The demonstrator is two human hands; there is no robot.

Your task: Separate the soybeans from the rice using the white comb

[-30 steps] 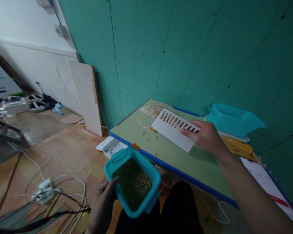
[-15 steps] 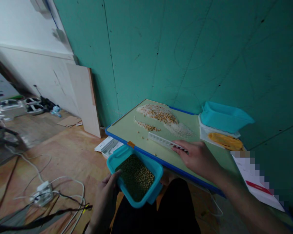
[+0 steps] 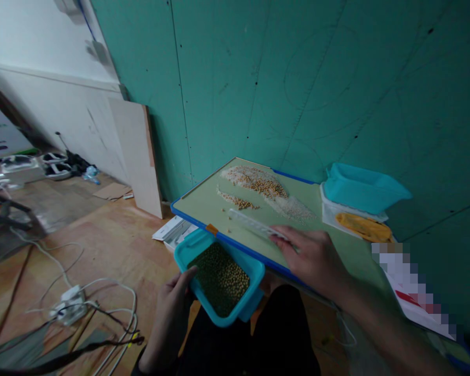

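Observation:
My left hand (image 3: 171,304) grips a teal container (image 3: 250,305) full of green-yellow beans (image 3: 221,279), held just below the near edge of a green board with a blue rim (image 3: 203,201). My right hand (image 3: 312,257) holds a white slotted scraper (image 3: 254,224), now seen edge-on and low against the board near its front edge. A pile of mixed beans and white grains (image 3: 262,185) lies at the far side of the board, with a thin line of beans (image 3: 237,201) in front of it.
A second teal container (image 3: 362,188) sits on a white tray (image 3: 331,211) with a yellow item (image 3: 362,225) at the board's right. A green wall stands behind. Cables and a power strip (image 3: 70,305) lie on the wooden floor at left; a wooden panel (image 3: 135,156) leans on the wall.
My right hand has tipped the white scraper from raised and flat-faced down to edge-on and drawn it toward the board's near edge. The bean container rose closer to that edge.

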